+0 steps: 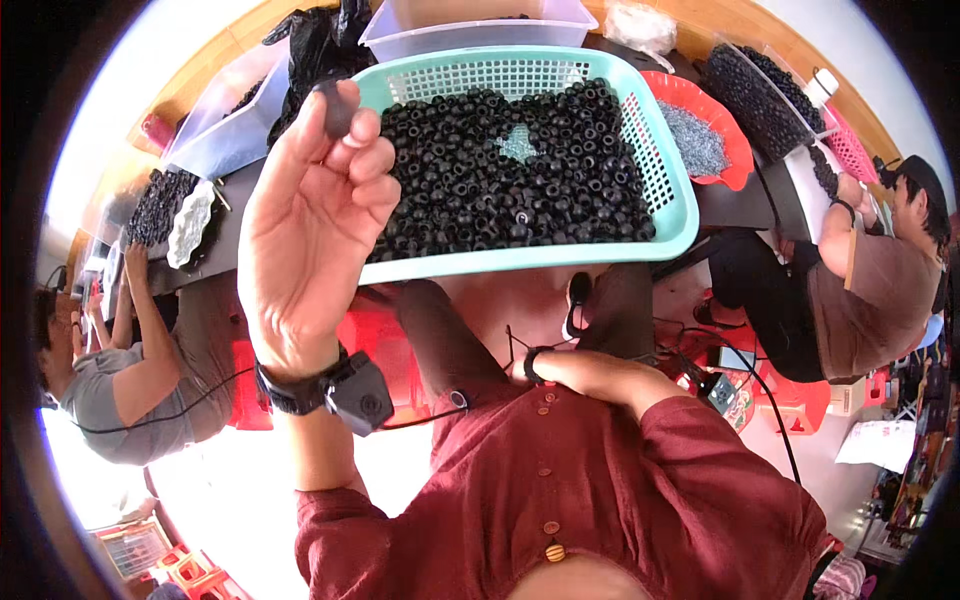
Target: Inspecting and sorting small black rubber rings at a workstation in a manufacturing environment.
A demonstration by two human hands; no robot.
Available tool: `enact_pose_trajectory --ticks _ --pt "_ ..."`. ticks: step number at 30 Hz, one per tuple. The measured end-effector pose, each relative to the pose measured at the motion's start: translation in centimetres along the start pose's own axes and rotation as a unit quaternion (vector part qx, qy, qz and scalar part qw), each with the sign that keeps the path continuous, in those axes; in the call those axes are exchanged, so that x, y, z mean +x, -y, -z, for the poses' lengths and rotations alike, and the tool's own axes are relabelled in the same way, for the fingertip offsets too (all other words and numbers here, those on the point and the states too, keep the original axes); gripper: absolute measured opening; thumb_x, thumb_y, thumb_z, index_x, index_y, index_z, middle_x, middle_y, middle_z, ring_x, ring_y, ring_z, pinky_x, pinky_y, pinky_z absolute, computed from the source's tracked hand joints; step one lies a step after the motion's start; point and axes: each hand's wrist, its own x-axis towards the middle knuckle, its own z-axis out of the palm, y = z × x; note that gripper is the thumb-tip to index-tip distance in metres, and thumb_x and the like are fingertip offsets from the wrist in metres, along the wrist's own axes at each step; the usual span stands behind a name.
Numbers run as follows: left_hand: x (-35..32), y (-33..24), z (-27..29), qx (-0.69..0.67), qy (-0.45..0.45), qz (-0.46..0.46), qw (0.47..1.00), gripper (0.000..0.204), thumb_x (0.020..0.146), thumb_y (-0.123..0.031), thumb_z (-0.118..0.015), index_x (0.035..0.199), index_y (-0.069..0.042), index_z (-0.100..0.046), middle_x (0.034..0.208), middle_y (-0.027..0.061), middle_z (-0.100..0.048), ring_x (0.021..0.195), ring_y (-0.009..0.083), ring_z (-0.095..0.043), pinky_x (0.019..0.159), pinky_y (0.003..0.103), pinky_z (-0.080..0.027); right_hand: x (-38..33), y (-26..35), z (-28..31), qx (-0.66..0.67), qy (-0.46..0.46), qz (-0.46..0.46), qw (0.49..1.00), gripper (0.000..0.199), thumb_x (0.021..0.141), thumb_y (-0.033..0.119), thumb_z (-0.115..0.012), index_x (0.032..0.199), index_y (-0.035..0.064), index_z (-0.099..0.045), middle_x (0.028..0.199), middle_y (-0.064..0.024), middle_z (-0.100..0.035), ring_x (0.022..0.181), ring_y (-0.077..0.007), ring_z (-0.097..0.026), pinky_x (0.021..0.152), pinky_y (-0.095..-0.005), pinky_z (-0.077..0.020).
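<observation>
A raised left hand (315, 215) pinches one black ring (337, 108) above a teal basket (665, 215) full of them, most untouched; the right hand (545, 365), grip unclear, rests at the lap.

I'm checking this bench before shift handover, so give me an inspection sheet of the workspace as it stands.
Surface: dark table, crowded.
Job's things: turquoise basket full of black rings; one dark piece raised above it.
Clutter: red tray of grey bits, clear tubs, black bag.
Grips: left hand pinches the dark piece; right hand low at the lap, grip hidden.
Cables: black cord by the right arm.
Surroundings: two people seated at the sides, red stools.
</observation>
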Motion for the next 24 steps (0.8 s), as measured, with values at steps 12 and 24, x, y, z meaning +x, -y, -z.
enact_pose_trajectory --ticks 12,24 --pt "4.1 -3.7 2.1 0.183 -0.160 0.007 0.970 0.027 0.088 -0.024 -0.060 0.082 -0.007 -0.040 0.070 0.0040 -0.043 0.061 0.0131 -0.038 0.052 0.026 -0.030 -47.7 -45.0 -14.2 0.147 -0.352 0.010 0.924 0.029 0.087 0.018 -0.053 0.092 -0.0111 -0.056 0.085 -0.0101 -0.059 0.076 -0.0171 -0.047 0.073 -0.0303 -0.0427" --pt "4.4 1.3 0.8 0.098 -0.124 -0.018 0.987 0.029 0.090 -0.024 -0.057 0.105 -0.001 -0.049 0.083 0.0097 -0.051 0.072 0.0161 -0.044 0.064 0.026 -0.035 -48.6 -17.0 -8.6 0.505 -0.451 -0.129 0.725 0.030 0.085 0.023 -0.058 0.088 -0.0061 -0.063 0.089 -0.0151 -0.065 0.081 -0.0249 -0.057 0.079 -0.0352 -0.0460"
